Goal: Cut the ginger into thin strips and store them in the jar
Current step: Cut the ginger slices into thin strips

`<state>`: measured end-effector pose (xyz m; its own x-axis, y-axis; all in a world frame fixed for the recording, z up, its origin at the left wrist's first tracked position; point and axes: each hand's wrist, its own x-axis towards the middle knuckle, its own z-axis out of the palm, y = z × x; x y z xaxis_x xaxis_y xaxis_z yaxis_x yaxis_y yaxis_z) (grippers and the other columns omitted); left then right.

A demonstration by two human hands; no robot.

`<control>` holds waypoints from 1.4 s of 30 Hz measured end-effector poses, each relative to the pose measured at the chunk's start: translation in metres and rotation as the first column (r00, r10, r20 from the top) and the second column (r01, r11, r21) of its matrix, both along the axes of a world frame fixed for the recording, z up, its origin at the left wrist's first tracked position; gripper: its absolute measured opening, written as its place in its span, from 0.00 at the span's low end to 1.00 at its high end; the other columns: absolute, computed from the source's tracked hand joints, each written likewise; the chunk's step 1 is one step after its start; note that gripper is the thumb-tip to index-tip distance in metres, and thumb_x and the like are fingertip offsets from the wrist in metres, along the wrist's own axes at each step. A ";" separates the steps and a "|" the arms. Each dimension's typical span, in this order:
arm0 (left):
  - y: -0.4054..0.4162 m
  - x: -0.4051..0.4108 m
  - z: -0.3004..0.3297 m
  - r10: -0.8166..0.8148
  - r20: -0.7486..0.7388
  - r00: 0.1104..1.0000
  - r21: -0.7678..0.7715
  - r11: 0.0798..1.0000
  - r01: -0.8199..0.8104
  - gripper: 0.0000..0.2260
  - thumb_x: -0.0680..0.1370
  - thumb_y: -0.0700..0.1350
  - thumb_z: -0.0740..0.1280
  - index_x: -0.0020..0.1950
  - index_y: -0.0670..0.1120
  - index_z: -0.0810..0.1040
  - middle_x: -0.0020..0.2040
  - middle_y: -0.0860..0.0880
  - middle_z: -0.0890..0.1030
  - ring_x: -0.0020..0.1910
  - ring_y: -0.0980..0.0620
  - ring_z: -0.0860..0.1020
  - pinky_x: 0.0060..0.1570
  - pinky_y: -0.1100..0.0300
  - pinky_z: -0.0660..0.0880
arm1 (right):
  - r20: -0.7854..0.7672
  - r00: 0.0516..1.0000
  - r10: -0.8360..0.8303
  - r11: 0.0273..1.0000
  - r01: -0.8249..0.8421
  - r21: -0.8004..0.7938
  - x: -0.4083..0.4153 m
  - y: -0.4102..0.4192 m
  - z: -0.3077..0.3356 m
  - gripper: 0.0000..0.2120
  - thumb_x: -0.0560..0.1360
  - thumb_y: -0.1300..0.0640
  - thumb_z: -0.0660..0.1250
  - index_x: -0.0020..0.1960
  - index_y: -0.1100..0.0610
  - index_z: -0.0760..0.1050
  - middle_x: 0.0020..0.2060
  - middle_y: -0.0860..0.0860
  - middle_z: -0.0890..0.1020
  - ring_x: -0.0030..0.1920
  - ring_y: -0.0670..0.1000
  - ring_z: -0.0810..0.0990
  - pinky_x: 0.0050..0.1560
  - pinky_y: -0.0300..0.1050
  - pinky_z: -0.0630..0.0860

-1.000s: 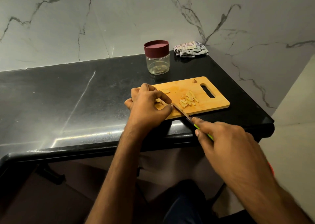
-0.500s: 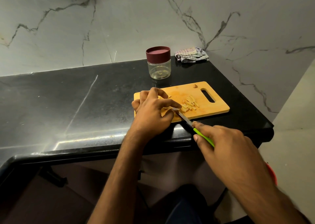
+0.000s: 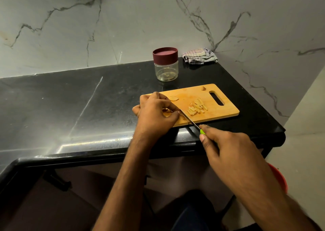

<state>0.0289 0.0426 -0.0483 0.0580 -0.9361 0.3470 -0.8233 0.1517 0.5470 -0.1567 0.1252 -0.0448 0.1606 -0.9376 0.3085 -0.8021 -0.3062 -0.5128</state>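
Ginger, pale flat piece (image 3: 168,110) pinned under curled left hand (image 3: 155,113) on wooden cutting board (image 3: 226,110); right hand (image 3: 226,148) nearer, gripping green-handled knife (image 3: 190,121), blade against left fingertips; cut strips (image 3: 197,106) right of blade; lidded clear jar (image 3: 166,65) beyond.

Ginger strips (image 3: 197,108): pale yellow sticks heaped mid-board. Ginger slice (image 3: 173,98) lies flat at the heap's 10 o'clock; a small scrap (image 3: 203,88) at its 1 o'clock. Jar (image 3: 166,64): clear, upright, maroon lid on, at 11 o'clock.
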 end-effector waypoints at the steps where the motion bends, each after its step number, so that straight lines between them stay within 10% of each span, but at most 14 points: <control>1: 0.000 0.000 0.000 0.000 0.002 1.000 0.002 1.000 0.000 0.03 0.74 0.53 0.75 0.46 0.56 0.86 0.54 0.60 0.73 0.61 0.57 0.60 0.57 0.53 0.53 | 0.000 1.000 0.001 1.000 -0.001 0.002 -0.001 0.001 0.000 0.19 0.80 0.44 0.55 0.69 0.42 0.69 0.34 0.41 0.74 0.34 0.41 0.73 0.30 0.27 0.63; 42: 0.000 -0.002 0.006 0.018 -0.034 0.999 0.048 0.999 -0.017 0.03 0.73 0.53 0.76 0.43 0.57 0.85 0.52 0.59 0.71 0.61 0.55 0.61 0.57 0.51 0.55 | -0.066 0.998 -0.004 1.000 0.003 -0.017 0.008 -0.010 0.000 0.18 0.80 0.44 0.54 0.68 0.43 0.70 0.33 0.43 0.73 0.34 0.43 0.74 0.30 0.31 0.65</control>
